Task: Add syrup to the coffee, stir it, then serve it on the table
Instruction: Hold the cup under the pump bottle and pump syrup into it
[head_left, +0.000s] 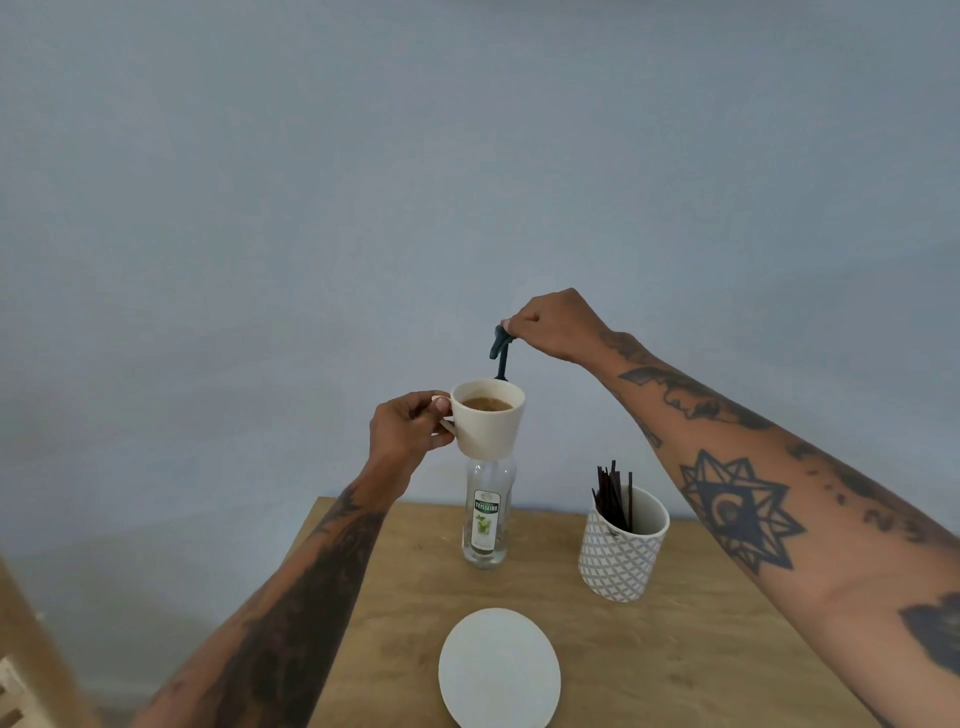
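Left hand (410, 426): grips the handle of the cup (488, 421), raised above the surface (701, 649).
Cup: holds brown coffee, in front of the bottle (487, 519).
Right hand (558, 325): pinches a dark stirrer (501, 356) reaching to the cup's rim.
Saucer (500, 667): empty, near the front edge.
Patterned pot (621, 551): holds dark sticks.

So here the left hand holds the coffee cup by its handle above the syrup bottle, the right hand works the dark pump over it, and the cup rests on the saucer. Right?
Not quite. In the head view the cup is held in the air by the left hand; the saucer lies bare on the table. The rest stands: bottle below, right hand on the pump.
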